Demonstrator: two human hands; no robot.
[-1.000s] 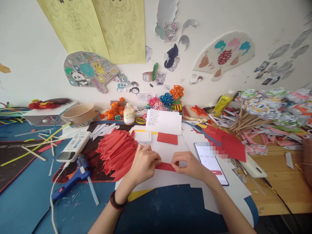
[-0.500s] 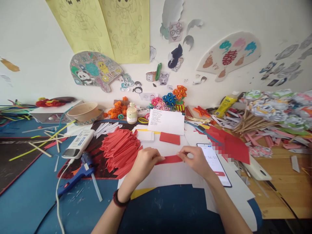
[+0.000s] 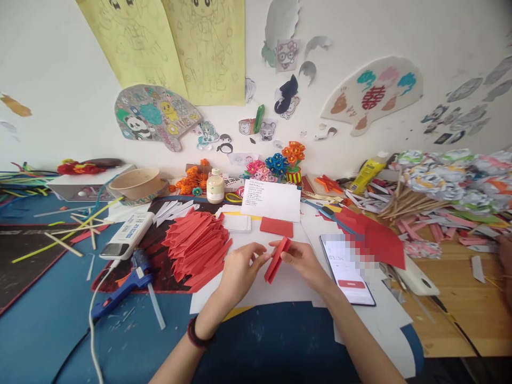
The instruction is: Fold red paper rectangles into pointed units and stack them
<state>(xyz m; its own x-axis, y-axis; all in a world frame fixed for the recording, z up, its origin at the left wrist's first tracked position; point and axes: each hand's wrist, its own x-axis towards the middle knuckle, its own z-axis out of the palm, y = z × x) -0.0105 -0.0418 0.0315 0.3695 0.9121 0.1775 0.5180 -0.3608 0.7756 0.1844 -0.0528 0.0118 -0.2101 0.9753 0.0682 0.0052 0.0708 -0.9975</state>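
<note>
A folded red paper strip [image 3: 276,262] stands tilted between my hands, its long crease and layered edges showing. My right hand [image 3: 306,264] pinches it from the right, thumb on the near face and fingers behind. At its left edge, the thumb and fingertips of my left hand [image 3: 243,266] are drawn together in a pinch; how firmly they grip is hard to see. White paper sheets [image 3: 244,293] lie under both hands. Just behind is a flat stack of red paper [image 3: 277,227], and left of it a big pile of folded red strips [image 3: 196,242].
A blue glue gun [image 3: 124,290] and white power bank [image 3: 128,234] lie at left. A phone [image 3: 348,272] and red sheets [image 3: 372,234] are at right. Behind stand a glue bottle [image 3: 215,186] and a handwritten card [image 3: 272,200]. Wrapped sticks [image 3: 448,181] are piled far right.
The red strip, earlier stretched flat between both hands on the white paper, is now lifted, turned and tilted. My right hand has moved left, closer to my left hand.
</note>
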